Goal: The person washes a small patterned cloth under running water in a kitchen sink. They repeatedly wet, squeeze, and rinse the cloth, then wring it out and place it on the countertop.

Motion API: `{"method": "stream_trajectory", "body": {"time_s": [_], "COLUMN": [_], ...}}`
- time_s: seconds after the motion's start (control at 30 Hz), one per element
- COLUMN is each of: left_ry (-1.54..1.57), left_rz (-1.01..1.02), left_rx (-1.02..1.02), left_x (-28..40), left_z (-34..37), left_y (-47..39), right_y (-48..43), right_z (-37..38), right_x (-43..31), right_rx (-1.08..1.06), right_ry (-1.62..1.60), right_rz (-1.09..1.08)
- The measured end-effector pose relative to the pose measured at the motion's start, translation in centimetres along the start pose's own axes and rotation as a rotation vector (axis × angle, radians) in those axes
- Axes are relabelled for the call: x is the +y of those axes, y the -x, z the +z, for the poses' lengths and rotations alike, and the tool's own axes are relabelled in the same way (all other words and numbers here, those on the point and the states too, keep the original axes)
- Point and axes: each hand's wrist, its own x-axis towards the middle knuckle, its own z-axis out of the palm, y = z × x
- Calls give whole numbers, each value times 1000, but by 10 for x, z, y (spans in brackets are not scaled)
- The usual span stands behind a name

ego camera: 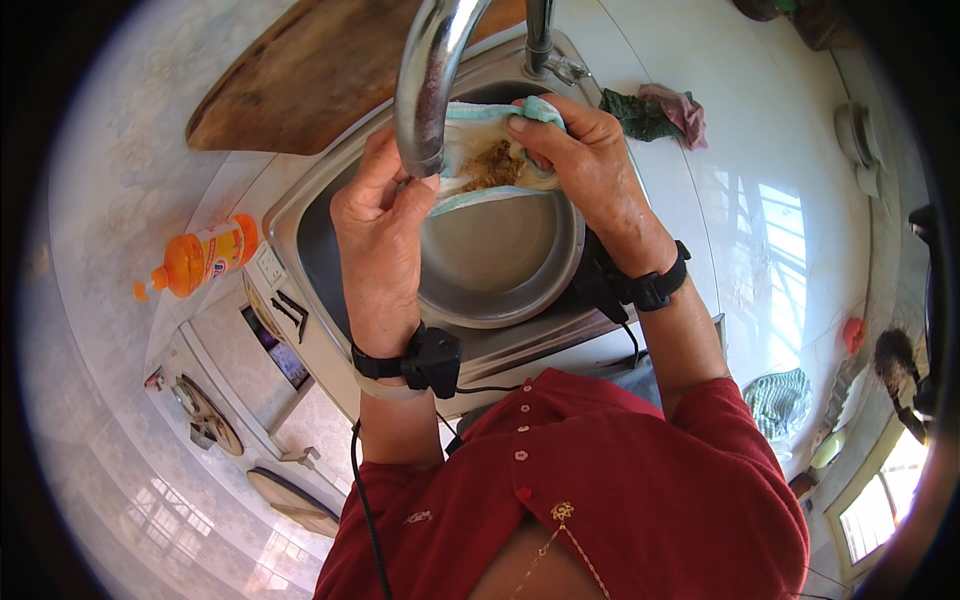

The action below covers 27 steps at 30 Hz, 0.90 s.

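Note:
Stretched between my two hands is a pale cloth [480, 196] with turquoise edging, brown grit gathered in its middle. My left hand [379, 225] pinches its left end, just beside the spout of the metal faucet [431, 97]. The right end is bunched in the grip of my right hand [592, 161]. Below the cloth, a round metal basin [506, 311] holds cloudy water inside the stainless steel sink [319, 277]. The faucet hides part of the cloth's left side. No stream of water shows at the spout.
A wooden board [300, 82] leans behind the sink at the left. An orange pump bottle [210, 255] stands left of the sink near a wall socket [268, 264]. Green and pink rags [652, 112] lie on the white counter [690, 210] at the right. A cable [362, 480] trails from my left wrist.

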Motion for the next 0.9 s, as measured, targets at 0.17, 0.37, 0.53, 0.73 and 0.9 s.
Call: {"method": "stream_trajectory", "body": {"time_s": [0.17, 0.37, 0.53, 0.73, 0.9], "left_ry": [-17, 36, 23, -28, 5], "left_rz": [-1, 20, -30, -48, -78], "left_rx": [-7, -1, 12, -8, -39], "left_x": [0, 0, 3, 6, 9], "left_z": [0, 6, 12, 14, 15], "left_y": [2, -2, -3, -4, -4], "right_y": [-3, -6, -6, -7, -6], "right_z": [0, -1, -2, -4, -2], "right_x": [0, 4, 5, 4, -1], "right_rx": [34, 32, 49, 34, 15], "right_ry": [28, 8, -19, -4, 40], "right_rz": [-13, -20, -28, -38, 7]}}
